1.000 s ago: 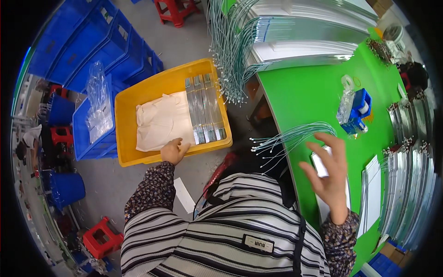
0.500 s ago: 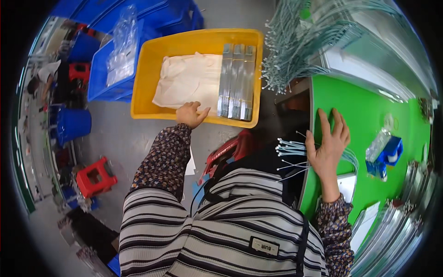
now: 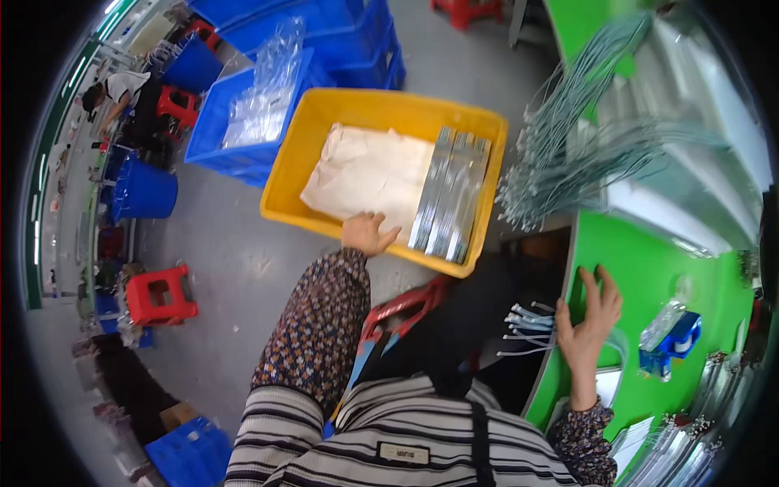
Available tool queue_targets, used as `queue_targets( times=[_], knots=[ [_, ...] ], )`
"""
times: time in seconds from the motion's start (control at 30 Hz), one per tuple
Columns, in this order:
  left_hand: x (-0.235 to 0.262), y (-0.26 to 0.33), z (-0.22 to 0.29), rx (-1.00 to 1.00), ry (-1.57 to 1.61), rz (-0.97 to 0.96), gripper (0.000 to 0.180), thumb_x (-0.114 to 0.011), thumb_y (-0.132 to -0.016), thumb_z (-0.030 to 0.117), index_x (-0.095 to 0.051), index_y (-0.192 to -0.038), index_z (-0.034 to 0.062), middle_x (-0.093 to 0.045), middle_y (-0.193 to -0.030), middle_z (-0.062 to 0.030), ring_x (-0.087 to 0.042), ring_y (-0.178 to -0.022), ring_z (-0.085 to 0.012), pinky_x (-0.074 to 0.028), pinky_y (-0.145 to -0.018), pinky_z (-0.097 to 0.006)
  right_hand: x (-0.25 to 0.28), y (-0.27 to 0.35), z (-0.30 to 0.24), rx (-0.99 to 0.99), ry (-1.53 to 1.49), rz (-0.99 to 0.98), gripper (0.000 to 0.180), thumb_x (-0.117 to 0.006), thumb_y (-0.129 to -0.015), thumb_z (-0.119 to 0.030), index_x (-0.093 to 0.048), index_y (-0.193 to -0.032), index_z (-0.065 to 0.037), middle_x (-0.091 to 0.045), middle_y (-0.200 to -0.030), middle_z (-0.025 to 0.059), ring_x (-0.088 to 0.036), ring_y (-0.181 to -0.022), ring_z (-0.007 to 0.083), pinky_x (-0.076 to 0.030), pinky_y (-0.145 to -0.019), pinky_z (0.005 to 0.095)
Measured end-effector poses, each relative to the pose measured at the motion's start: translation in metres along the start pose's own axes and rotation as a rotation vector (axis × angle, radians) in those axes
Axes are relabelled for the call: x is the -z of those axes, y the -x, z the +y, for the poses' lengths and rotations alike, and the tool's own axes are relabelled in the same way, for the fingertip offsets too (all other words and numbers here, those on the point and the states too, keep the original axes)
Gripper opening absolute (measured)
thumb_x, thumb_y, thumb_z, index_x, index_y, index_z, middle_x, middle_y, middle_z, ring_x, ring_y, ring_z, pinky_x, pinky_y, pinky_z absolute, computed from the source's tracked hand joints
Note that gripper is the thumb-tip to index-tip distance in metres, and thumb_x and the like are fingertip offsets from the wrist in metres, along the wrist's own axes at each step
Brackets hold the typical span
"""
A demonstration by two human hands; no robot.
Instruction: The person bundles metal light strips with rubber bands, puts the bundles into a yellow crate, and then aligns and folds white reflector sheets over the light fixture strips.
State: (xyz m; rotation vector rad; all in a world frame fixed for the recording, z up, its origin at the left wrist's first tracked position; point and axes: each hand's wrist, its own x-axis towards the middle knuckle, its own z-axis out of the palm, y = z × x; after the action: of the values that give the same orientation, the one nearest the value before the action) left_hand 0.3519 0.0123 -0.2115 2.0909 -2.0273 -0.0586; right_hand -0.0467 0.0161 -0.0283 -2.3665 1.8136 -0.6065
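Note:
My left hand (image 3: 367, 234) rests at the near rim of a yellow bin (image 3: 284, 180), fingers reaching over the edge and apart. Inside the bin lies a pale cloth or paper liner (image 3: 369, 174), and on its right side sit bundled metal strips (image 3: 451, 195) in rows. My right hand (image 3: 589, 312) lies on the green tabletop (image 3: 641, 260) near its left edge, fingers spread. Beneath and beside it is a small bunch of cables (image 3: 529, 321) whose white connector ends stick out past the table edge. Neither hand appears to grip anything.
A large bundle of grey-green cables (image 3: 560, 154) hangs off the table at the upper right. Blue crates (image 3: 243, 166) stand behind the bin. A blue box (image 3: 682, 337) sits on the table. Red stools (image 3: 161, 295) stand on the floor; a person (image 3: 122, 93) works at far left.
The view has shifted and tilted, so the bin, table and hands appear lower, with the bin also farther right. Both hands keep nearly the same poses at the bin rim and tabletop.

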Motion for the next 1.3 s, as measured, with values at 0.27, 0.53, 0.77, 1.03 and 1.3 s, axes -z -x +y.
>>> queue_targets(
  times=[0.27, 0.53, 0.77, 1.03, 1.3],
  knots=[
    [0.000, 0.015, -0.007, 0.062, -0.001, -0.039, 0.053, -0.055, -0.077, 0.057, -0.067, -0.086, 0.0067, -0.064, -0.079, -0.0153, -0.062, -0.076, -0.0292, -0.049, -0.068, -0.042, -0.009, 0.005, -0.004, 0.035, -0.006, 0.108, 0.050, -0.071, -0.069, -0.028, -0.057, -0.112, -0.007, -0.047, -0.114, 0.0161, -0.041, -0.109, 0.0339, -0.028, -0.093, 0.0458],
    [0.014, 0.013, 0.006, 0.084, -0.024, -0.126, 0.051, -0.052, -0.079, 0.056, -0.069, -0.090, 0.0090, -0.065, -0.082, -0.0150, -0.061, -0.082, -0.0297, -0.049, -0.073, -0.042, -0.020, 0.005, 0.005, 0.104, 0.082, 0.263, 0.048, -0.067, -0.067, -0.029, -0.057, -0.109, -0.007, -0.048, -0.109, 0.0148, -0.041, -0.107, 0.0329, -0.028, -0.091, 0.0489],
    [0.011, 0.027, 0.019, 0.165, -0.267, 0.054, 0.049, -0.044, -0.086, 0.051, -0.067, -0.100, 0.0101, -0.058, -0.114, -0.0128, -0.049, -0.108, -0.0271, -0.034, -0.091, -0.051, -0.027, 0.000, 0.013, 0.099, 0.006, 0.279, 0.048, -0.067, -0.064, -0.031, -0.061, -0.106, -0.010, -0.051, -0.105, 0.0124, -0.044, -0.103, 0.0304, -0.029, -0.090, 0.0480],
    [-0.029, 0.009, -0.042, 0.450, 0.460, 0.264, 0.032, -0.050, -0.086, 0.036, -0.061, -0.104, 0.0116, -0.056, -0.106, -0.0137, -0.052, -0.095, -0.0315, -0.040, -0.082, -0.048, -0.024, 0.004, 0.015, 0.097, 0.050, 0.278, 0.049, -0.068, -0.062, -0.031, -0.060, -0.106, -0.010, -0.050, -0.106, 0.0109, -0.044, -0.103, 0.0295, -0.031, -0.088, 0.0457],
    [-0.010, 0.094, -0.194, 0.578, -0.075, 0.847, 0.037, -0.056, -0.086, 0.034, -0.057, -0.111, 0.0069, -0.052, -0.116, -0.0205, -0.051, -0.098, -0.0431, -0.044, -0.081, -0.050, -0.023, -0.001, 0.007, 0.104, 0.046, 0.189, 0.050, -0.067, -0.066, -0.029, -0.058, -0.110, -0.008, -0.050, -0.108, 0.0136, -0.044, -0.105, 0.0322, -0.032, -0.090, 0.0475]
  ],
)
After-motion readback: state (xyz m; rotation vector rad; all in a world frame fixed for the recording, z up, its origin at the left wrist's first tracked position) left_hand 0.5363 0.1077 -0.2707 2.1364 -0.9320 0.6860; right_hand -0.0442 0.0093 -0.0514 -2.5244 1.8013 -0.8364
